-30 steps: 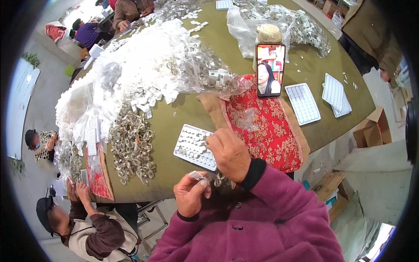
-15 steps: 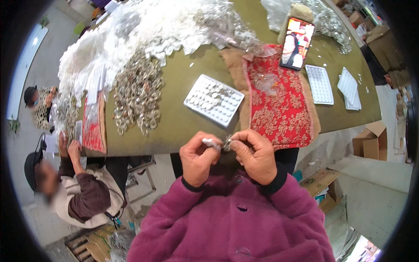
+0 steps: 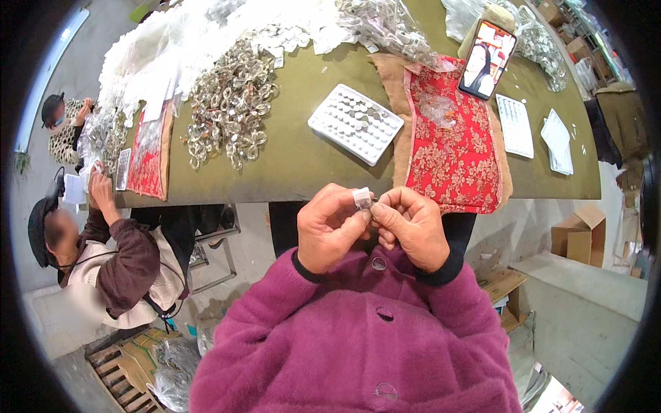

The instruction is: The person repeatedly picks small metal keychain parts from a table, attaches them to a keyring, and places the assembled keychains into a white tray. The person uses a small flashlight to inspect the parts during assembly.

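Note:
Both hands meet in front of my body, just off the table's near edge. My left hand [image 3: 329,230] pinches a small clear plastic bag [image 3: 362,199] with a white top between thumb and fingers. Right against that bag, the thumb and fingertips of my right hand [image 3: 415,230] are pressed together; what they grip is mostly hidden. Beyond my hands on the table lies a white tray [image 3: 330,134] with rows of round wells, and several small silvery round pieces [image 3: 358,117] sit in or on it.
Left of the tray is a heap of shiny ring-shaped pieces [image 3: 234,103], with white packets [image 3: 158,55] behind. A red floral cloth [image 3: 451,158] lies right, a propped phone [image 3: 487,60] at its far end. More white trays [image 3: 515,127] lie beyond. A co-worker [image 3: 131,261] sits left.
My hands have drawn closer together, and the small bag is now upright between them. The table and its things sit higher in view, shifted slightly right.

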A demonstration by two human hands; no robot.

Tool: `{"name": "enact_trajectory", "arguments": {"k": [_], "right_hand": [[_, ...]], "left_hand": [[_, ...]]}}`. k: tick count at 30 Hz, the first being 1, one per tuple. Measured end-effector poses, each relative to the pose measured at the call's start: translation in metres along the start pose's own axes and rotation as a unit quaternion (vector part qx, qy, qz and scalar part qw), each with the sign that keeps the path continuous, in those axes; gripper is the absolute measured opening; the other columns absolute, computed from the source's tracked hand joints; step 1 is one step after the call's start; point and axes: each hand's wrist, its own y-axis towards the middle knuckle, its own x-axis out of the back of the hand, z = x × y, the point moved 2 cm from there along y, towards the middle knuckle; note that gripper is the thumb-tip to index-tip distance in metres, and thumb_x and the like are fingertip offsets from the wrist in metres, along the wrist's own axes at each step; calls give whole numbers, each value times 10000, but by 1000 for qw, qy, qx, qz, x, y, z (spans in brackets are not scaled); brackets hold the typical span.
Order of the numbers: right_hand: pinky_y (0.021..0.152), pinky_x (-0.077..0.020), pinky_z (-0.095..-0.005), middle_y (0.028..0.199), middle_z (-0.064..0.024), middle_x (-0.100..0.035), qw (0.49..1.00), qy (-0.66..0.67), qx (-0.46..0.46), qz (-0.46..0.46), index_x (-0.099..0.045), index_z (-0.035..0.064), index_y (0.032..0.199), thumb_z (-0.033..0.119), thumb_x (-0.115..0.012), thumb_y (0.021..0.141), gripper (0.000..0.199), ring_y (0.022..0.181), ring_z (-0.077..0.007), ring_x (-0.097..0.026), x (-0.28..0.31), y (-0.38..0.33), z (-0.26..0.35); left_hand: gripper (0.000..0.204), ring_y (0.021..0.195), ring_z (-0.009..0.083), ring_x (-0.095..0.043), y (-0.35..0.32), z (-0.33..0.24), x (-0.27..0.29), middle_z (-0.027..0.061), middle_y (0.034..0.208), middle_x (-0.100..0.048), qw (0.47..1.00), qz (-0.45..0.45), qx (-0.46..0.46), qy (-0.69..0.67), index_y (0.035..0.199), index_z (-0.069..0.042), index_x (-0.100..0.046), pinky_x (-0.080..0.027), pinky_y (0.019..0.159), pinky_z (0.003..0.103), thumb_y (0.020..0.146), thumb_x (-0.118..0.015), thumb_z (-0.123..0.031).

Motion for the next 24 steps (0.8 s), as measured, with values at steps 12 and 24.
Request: {"name": "enact_trajectory", "arguments": {"k": [12, 24], "right_hand": [[604, -555, -220, 908, -69, -726, 994, -96, 36, -30, -644, -27, 1098, 81, -709, 1033, 141, 705, -90, -682, -14, -3, 9], [769, -550, -429, 950, -125, -662, 670, -616, 404, -90, -714, 50, 996, 66, -765, 869, 137, 899, -326, -677, -26, 94, 47]], "left_hand": [[273, 825, 128, -705, -2, -7, 8, 82, 1067, -693, 972, 41, -130, 189, 1167, 56, -750, -588, 710, 280, 897, -781, 79], [245, 703, 154, -650, 22, 14, 41, 115, 987, -736, 972, -84, 135, -173, 1213, 58, -705, -524, 575, 291, 975, -694, -3]]}}
